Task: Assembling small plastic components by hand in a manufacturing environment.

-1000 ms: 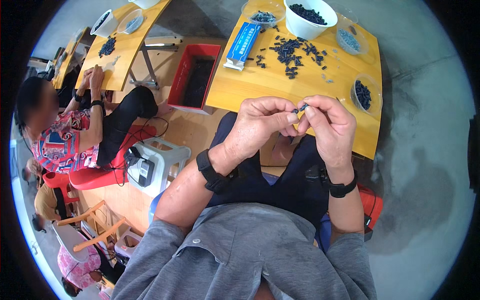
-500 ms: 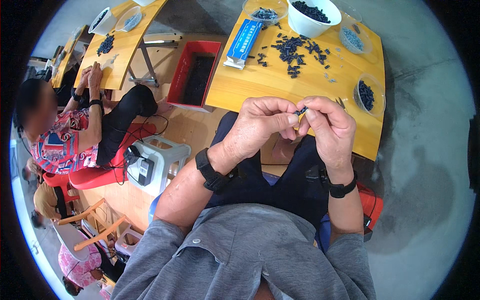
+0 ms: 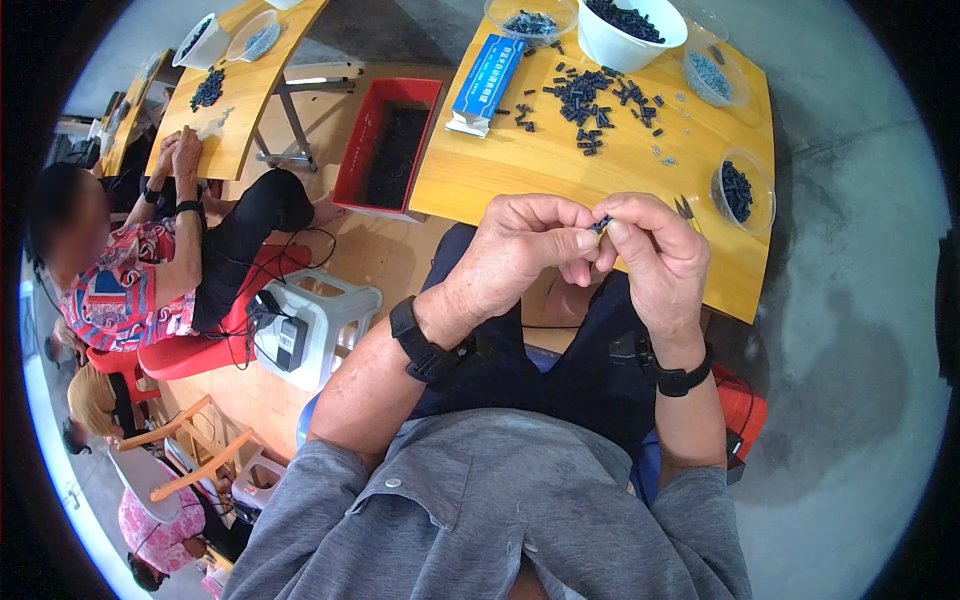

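Note:
Between the fingertips of both hands, in front of the table's near edge, is a small black cylindrical part (image 3: pixel 601 225). My left hand (image 3: pixel 530 240) pinches it between thumb and forefinger. My right hand (image 3: pixel 655 250) closes on its other end, thumb and forefinger together; the fingers cover much of it. A loose pile of similar black parts (image 3: pixel 582 97) lies on the yellow table (image 3: pixel 480 175) beyond my hands. To the right, a clear bowl (image 3: pixel 743 190) holds more black parts. Pointed metal tips of a tool (image 3: pixel 684 208) show beside my right hand.
A white bowl of black parts (image 3: pixel 622 45), a tub of grey-blue pieces (image 3: pixel 710 78) and a blue box (image 3: pixel 484 85) stand farther back. On the floor at left are a red bin (image 3: pixel 385 145) and a white stool (image 3: pixel 310 320). Another person (image 3: pixel 140 260) sits at a neighbouring table.
My hands stay nearly in place, with slight finger movement around the black part. More of the pointed tool shows beside my right hand.

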Demonstrator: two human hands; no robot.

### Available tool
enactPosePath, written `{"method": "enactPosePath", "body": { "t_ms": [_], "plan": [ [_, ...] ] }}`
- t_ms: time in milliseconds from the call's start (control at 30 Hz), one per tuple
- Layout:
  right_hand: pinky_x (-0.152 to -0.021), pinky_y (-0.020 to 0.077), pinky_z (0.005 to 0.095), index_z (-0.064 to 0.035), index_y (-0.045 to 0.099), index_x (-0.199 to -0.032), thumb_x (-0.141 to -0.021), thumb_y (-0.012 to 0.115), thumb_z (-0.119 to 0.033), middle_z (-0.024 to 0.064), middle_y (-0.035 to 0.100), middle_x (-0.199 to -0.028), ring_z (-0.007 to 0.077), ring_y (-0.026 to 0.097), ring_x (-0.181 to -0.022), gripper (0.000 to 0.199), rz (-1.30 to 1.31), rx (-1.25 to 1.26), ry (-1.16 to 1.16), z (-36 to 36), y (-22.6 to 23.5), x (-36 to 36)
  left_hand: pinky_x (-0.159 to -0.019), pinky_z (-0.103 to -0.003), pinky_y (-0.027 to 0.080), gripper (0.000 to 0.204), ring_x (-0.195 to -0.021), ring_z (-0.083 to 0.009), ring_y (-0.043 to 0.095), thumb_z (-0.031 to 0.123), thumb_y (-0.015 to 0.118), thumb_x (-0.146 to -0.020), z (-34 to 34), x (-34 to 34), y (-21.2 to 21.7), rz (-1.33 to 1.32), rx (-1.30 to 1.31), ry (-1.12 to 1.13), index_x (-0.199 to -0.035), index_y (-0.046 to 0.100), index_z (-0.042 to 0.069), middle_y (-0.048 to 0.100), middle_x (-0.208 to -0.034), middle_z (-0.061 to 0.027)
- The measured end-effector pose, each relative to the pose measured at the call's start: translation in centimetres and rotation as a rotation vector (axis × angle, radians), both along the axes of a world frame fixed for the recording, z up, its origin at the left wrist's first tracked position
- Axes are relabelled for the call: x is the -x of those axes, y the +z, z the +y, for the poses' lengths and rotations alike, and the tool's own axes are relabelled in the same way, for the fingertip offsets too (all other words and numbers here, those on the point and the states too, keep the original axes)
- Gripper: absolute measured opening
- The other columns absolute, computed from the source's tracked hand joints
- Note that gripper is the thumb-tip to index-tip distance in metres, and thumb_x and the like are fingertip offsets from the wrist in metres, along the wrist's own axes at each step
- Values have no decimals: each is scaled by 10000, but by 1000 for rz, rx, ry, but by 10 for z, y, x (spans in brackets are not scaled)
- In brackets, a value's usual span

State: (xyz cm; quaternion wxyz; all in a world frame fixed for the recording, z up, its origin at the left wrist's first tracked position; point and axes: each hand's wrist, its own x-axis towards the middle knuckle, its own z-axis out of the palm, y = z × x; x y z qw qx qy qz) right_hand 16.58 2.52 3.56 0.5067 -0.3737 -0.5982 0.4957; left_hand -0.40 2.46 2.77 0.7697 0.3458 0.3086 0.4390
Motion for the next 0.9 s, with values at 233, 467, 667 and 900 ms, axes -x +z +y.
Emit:
{"method": "enactPosePath", "body": {
  "t_ms": [233,467,667,900],
  "plan": [
    [-568,479,202,10,616,-962,-876,553,43,100,627,-942,86,574,-639,111,-19,-47,13,3,0,-2,-586,-200,492,94,-629,-72,586,48,585,-879,0,-2,-1,-15,22,1,-887,647,-21,666,-784,-74],
    [-571,491,208,10,622,-954,-853,565,59,121,625,-950,102,589,-657,125,-79,-157,-21,2,0,-1,-626,-255,546,114,-664,-146,633,32,586,-876,1,0,-2,30,28,-37,-958,617,-40,652,-850,-114],
    [-669,517,264,1,625,-940,-851,577,42,148,631,-958,181,631,-777,110,-148,-338,-93,-1,-7,3,-580,-200,509,92,-646,-103,631,14,572,-881,-5,-5,2,-74,91,20,-928,630,-40,651,-800,-69],
    [-742,508,294,-2,621,-929,-855,567,40,142,634,-948,206,628,-847,101,-137,-335,-135,-5,-11,0,-630,-247,542,99,-676,-140,644,14,578,-877,-3,-8,5,25,72,-5,-949,623,-36,657,-818,-95]
  ]
}}
